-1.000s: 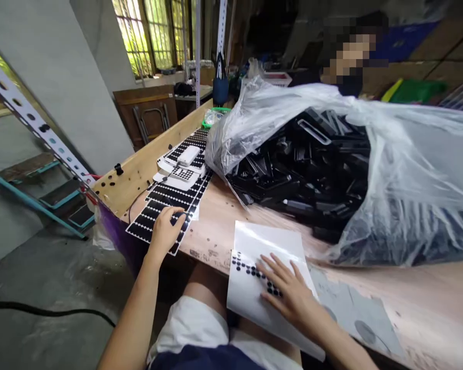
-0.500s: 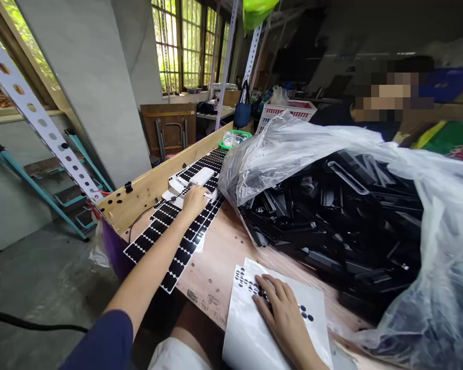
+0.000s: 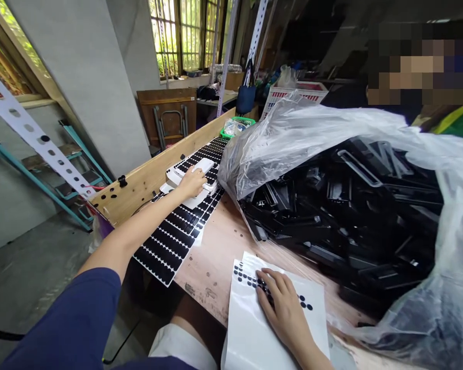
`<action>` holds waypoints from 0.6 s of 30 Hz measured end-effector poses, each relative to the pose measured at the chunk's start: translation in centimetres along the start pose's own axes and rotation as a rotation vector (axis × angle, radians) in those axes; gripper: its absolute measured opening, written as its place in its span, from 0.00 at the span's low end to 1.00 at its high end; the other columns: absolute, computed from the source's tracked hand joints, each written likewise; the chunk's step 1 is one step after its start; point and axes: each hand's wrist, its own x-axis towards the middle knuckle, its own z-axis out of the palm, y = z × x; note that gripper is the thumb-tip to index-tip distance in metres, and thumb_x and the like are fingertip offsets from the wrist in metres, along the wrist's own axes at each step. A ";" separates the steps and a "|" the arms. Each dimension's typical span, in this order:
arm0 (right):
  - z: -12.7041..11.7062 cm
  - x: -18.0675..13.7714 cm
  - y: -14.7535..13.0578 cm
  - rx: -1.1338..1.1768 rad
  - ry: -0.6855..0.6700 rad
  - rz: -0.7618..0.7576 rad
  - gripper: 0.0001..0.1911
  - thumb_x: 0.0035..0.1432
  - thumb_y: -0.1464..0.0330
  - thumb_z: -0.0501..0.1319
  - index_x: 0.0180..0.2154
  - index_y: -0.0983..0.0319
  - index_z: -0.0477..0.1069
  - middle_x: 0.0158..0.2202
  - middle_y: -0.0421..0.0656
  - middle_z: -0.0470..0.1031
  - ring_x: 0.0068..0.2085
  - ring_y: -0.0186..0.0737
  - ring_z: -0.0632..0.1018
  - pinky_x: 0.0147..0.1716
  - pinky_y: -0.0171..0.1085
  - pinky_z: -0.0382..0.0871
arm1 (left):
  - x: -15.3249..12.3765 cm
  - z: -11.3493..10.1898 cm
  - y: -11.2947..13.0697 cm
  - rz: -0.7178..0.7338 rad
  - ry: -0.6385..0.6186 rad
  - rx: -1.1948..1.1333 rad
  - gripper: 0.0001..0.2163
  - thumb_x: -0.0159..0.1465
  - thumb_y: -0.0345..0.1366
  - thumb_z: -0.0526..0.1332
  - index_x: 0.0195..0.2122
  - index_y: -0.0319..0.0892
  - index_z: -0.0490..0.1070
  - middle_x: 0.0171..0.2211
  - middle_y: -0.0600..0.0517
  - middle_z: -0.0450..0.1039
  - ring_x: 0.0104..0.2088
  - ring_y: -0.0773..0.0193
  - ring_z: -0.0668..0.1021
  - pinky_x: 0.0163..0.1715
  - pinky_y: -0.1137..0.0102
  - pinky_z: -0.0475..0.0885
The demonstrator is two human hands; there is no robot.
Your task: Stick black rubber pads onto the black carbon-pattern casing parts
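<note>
White casing (image 3: 202,166) sits on the far pad sheets (image 3: 177,234) by the wooden rail, and my left hand (image 3: 191,182) reaches it, fingers curled on its near edge, not yet clenched. My right hand (image 3: 283,308) lies flat and released on the dot sheet (image 3: 250,329). I judge this the pickup step; next I need a firm close and a lift clear.

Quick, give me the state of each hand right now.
Left hand: curled on the white parts; grip cannot be told.
Right hand: open, flat on the white sheet.
</note>
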 end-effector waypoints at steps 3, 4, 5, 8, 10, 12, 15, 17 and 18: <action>0.0 0.2 -0.1 0.009 0.005 0.003 0.15 0.73 0.63 0.56 0.58 0.58 0.68 0.53 0.52 0.76 0.52 0.57 0.76 0.50 0.56 0.74 | -1.7 0.1 1.4 0.022 -0.049 0.023 0.26 0.61 0.39 0.67 0.61 0.39 0.72 0.63 0.36 0.70 0.67 0.43 0.66 0.69 0.48 0.52; 0.0 0.2 -0.1 0.011 0.007 0.003 0.15 0.73 0.63 0.56 0.58 0.58 0.68 0.53 0.52 0.76 0.52 0.57 0.76 0.50 0.56 0.74 | -2.2 0.0 1.9 0.023 -0.065 0.031 0.29 0.60 0.39 0.67 0.63 0.38 0.70 0.65 0.36 0.68 0.68 0.43 0.65 0.69 0.49 0.51; 0.0 0.2 -0.1 0.012 0.007 0.002 0.15 0.73 0.62 0.56 0.58 0.58 0.68 0.53 0.52 0.76 0.52 0.57 0.76 0.50 0.56 0.74 | -2.7 -0.2 2.4 0.018 -0.080 0.039 0.31 0.60 0.38 0.67 0.64 0.38 0.68 0.66 0.36 0.66 0.69 0.43 0.63 0.70 0.49 0.50; -0.1 0.2 -0.1 0.017 -0.001 0.004 0.15 0.73 0.62 0.55 0.57 0.58 0.69 0.53 0.52 0.76 0.53 0.56 0.76 0.52 0.56 0.73 | -4.4 -1.0 4.5 -0.030 -0.123 0.050 0.28 0.62 0.37 0.64 0.64 0.36 0.67 0.66 0.33 0.65 0.69 0.42 0.63 0.69 0.49 0.51; -0.2 0.2 -0.1 0.019 -0.012 0.007 0.15 0.73 0.62 0.55 0.57 0.58 0.69 0.53 0.52 0.76 0.53 0.56 0.76 0.53 0.56 0.72 | -6.2 -1.6 6.1 -0.057 -0.177 0.039 0.27 0.63 0.42 0.65 0.61 0.35 0.69 0.62 0.32 0.68 0.65 0.40 0.67 0.66 0.50 0.57; -0.3 0.1 -0.1 0.019 -0.024 0.009 0.16 0.73 0.62 0.54 0.57 0.59 0.70 0.53 0.53 0.76 0.53 0.57 0.75 0.54 0.56 0.71 | -8.8 -1.9 7.9 -0.072 -0.258 0.017 0.30 0.59 0.48 0.69 0.59 0.37 0.70 0.60 0.34 0.70 0.62 0.40 0.70 0.63 0.51 0.62; -0.5 0.2 0.0 0.016 -0.044 0.005 0.16 0.73 0.62 0.54 0.56 0.61 0.71 0.53 0.55 0.76 0.53 0.57 0.75 0.55 0.56 0.70 | -13.4 -2.1 10.0 -0.115 -0.369 -0.007 0.37 0.56 0.51 0.71 0.63 0.38 0.67 0.64 0.34 0.68 0.65 0.38 0.68 0.63 0.50 0.64; -0.5 0.4 0.0 0.010 -0.053 0.003 0.17 0.73 0.62 0.54 0.56 0.63 0.71 0.53 0.56 0.76 0.53 0.58 0.75 0.55 0.55 0.70 | -16.2 -2.4 10.8 -0.157 -0.413 -0.011 0.38 0.58 0.49 0.69 0.66 0.37 0.64 0.67 0.32 0.63 0.69 0.36 0.63 0.65 0.47 0.61; -0.6 0.6 0.1 0.005 -0.055 0.004 0.17 0.73 0.62 0.54 0.56 0.63 0.71 0.53 0.56 0.76 0.53 0.58 0.75 0.55 0.55 0.70 | -17.3 -2.6 11.1 -0.176 -0.429 -0.010 0.37 0.60 0.48 0.68 0.67 0.36 0.63 0.68 0.32 0.62 0.70 0.36 0.62 0.66 0.47 0.61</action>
